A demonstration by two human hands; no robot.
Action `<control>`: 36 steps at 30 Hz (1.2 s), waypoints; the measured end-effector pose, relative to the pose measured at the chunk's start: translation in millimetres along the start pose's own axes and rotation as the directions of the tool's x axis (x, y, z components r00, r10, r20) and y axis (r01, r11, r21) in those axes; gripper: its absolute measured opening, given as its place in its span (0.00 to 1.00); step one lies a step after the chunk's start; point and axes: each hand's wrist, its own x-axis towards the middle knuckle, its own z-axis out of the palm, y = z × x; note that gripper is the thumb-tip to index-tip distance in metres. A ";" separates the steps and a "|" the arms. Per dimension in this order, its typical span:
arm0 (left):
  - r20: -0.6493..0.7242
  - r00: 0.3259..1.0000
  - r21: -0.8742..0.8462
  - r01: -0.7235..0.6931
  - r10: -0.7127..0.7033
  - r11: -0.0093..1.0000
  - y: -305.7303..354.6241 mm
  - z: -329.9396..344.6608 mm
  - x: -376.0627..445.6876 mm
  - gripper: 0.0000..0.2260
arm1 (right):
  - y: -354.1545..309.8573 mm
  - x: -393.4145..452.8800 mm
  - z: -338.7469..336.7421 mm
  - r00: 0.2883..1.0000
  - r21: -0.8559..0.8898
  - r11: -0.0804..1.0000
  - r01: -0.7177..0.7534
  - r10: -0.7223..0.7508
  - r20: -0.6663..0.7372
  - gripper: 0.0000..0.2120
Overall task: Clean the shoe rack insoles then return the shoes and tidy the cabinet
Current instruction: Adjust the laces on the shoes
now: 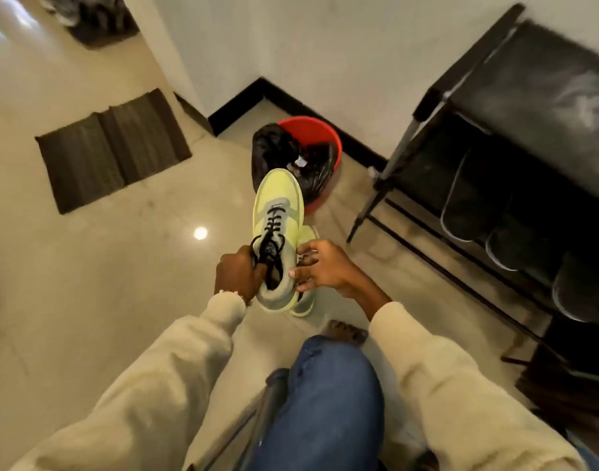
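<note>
A: Above the glossy beige tiled floor [87,266], what is the person holding?

B: The left hand [238,275] is gripping a lime-green and grey lace-up sneaker with black laces [278,212] at its collar, fingers curling into the opening beside the tongue. The toe is pointing away from the person, toward the corner of the room.

A: And the other grip?

B: The right hand [320,266] is lying against the right side of that sneaker's heel, fingers loosely spread. A second lime-green sneaker [305,302] is showing just beneath and behind it, mostly hidden. Whether the right fingers are actually clasping either shoe cannot be told.

A: Where is the rack?

B: The black metal-framed shoe rack with a dark top [495,147] is standing to the right against the white wall. Dark shoes with pale soles [468,205] are sitting in a row on a lower shelf.

A: Anything near the held shoe?

B: Beyond its toe, a red plastic bucket lined with a crumpled black bag [308,144] is sitting on the floor in the corner, near the rack's leg. A dark ribbed doormat [111,147] is lying well apart to the left.

A: And the person?

B: Cream sleeves [175,368] are covering both forearms, and a knee in blue denim [328,396] is filling the foreground.
</note>
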 end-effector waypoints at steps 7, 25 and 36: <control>0.031 0.994 0.052 0.105 -0.107 0.993 -77.0 86.4 42.0 0.15 | 75.5 111.1 -1.2 0.973 -0.150 0.983 -0.109 0.136 0.188 0.26; 0.238 0.950 -0.067 0.224 -0.203 0.972 -133.4 179.1 95.0 0.24 | 168.3 195.1 21.5 0.954 -0.106 0.974 -0.202 0.221 0.203 0.26; 0.157 0.975 0.082 -0.168 0.154 0.982 19.7 138.2 53.6 0.15 | 158.8 78.1 -47.6 0.982 0.089 0.995 -0.047 0.062 -0.179 0.11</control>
